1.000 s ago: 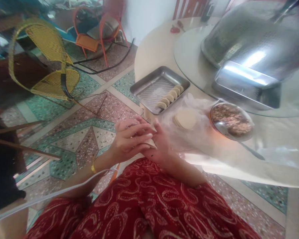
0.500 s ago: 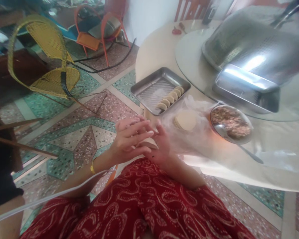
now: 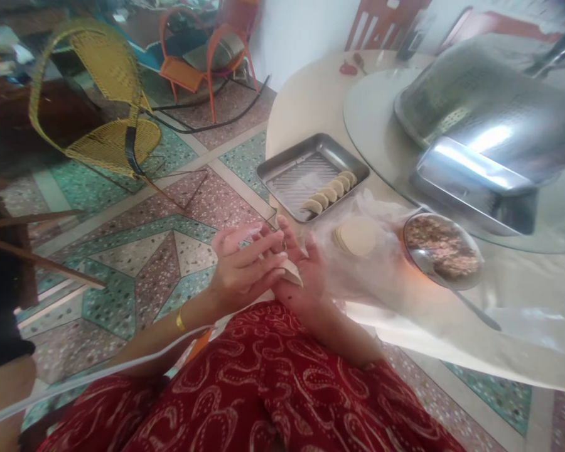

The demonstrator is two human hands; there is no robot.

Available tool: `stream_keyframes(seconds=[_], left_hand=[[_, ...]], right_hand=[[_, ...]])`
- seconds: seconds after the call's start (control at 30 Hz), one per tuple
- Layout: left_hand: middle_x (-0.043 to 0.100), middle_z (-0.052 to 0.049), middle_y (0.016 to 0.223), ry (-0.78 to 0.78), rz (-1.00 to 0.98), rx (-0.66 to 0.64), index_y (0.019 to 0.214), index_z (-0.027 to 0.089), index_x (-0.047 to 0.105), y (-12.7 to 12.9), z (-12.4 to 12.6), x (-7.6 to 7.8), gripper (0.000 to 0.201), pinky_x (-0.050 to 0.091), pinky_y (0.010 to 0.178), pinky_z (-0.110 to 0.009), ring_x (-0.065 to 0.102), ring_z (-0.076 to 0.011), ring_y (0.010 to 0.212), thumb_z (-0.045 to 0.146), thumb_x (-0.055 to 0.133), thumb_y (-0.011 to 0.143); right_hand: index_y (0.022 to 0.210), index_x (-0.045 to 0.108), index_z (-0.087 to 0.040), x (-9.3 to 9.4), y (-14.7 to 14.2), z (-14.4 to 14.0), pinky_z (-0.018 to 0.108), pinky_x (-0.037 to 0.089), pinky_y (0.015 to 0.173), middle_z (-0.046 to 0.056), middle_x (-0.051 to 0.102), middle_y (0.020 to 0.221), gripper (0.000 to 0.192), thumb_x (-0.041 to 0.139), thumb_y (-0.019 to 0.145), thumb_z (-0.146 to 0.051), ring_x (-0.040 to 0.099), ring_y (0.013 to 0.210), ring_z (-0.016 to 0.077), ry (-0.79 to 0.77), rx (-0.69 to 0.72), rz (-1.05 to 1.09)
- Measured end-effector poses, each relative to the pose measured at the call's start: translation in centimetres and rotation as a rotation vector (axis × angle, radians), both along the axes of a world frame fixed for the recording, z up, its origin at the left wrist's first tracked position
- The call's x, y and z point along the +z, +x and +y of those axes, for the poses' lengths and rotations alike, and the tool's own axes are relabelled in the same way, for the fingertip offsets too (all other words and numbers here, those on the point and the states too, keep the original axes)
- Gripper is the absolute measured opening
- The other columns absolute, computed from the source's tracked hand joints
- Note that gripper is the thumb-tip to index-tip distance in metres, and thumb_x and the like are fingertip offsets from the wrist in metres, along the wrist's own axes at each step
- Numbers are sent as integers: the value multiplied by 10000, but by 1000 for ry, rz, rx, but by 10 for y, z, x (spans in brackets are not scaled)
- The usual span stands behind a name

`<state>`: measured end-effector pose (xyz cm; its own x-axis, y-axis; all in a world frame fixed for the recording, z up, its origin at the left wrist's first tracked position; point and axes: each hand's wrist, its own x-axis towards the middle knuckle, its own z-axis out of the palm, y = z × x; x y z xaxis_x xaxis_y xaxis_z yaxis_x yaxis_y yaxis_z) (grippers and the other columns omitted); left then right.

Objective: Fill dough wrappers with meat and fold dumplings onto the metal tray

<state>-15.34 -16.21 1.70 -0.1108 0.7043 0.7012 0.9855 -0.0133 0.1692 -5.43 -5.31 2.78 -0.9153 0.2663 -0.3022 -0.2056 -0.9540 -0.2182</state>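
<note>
A folded, pale dumpling (image 3: 291, 274) lies on the palm of my right hand (image 3: 311, 276), whose fingers are stretched out and slightly spread. From the left, my left hand (image 3: 242, 270) reaches over it, its fingers closed along the dumpling's edge and partly covering it. Close to my right hand, a stack of round dough wrappers (image 3: 360, 236) rests on a plastic sheet. Beyond my hands, a metal tray (image 3: 294, 172) holds a row of several folded dumplings (image 3: 329, 193) along its right side.
A bowl of minced filling (image 3: 445, 245) stands at the right with a spoon (image 3: 475, 309) in it. Behind are a second metal tray (image 3: 475, 182) and a large upturned metal basin (image 3: 475, 107). A yellow woven chair (image 3: 103, 69) and an orange rocking chair (image 3: 183, 74) stand left.
The view has shifted slightly, moving the table right and down in the picture. My right fingers show more spread, and my left fingers have shifted along the dumpling, which stays on my right palm.
</note>
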Motion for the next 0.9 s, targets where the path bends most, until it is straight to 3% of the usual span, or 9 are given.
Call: stream_keyframes(seconds=[0.1,0.23,0.4,0.63,0.9], left_hand=[[700,-77,1217,3,-11,10,1066,270,662,-1,-1,1,261,455,971,-499,622,-276,1156,434,673,864],[723,-62,1103,56,-33,84,874,232,665,3,-1,1,96,447,961,-461,653,-232,1019,304,714,831],[725,-31,1017,65,-77,154,747,238,670,7,-1,-3,84,435,910,-427,595,-246,1071,233,691,828],[712,-45,1004,59,-131,117,863,223,671,5,-6,2,48,440,948,-427,629,-213,997,233,624,855],[704,-51,1004,56,-153,112,766,205,645,6,-7,-5,73,443,940,-430,625,-216,999,165,672,821]], right_hand=[[1160,610,-318,-2,1,2,406,542,919,4,729,1141,466,288,931,-565,681,970,166,46,-42,-5],[1149,619,-326,-4,1,2,429,505,986,8,714,1186,420,379,906,-571,639,1109,185,103,-92,20],[1133,623,-312,-5,-1,0,398,510,968,21,715,1171,398,414,897,-554,630,1121,179,70,-94,42],[1164,617,-317,-7,0,1,380,483,992,19,706,1202,402,441,894,-558,627,1145,178,98,-85,30],[1154,626,-322,-7,-1,0,408,488,1001,14,711,1193,414,377,924,-558,645,1134,181,74,-68,44]])
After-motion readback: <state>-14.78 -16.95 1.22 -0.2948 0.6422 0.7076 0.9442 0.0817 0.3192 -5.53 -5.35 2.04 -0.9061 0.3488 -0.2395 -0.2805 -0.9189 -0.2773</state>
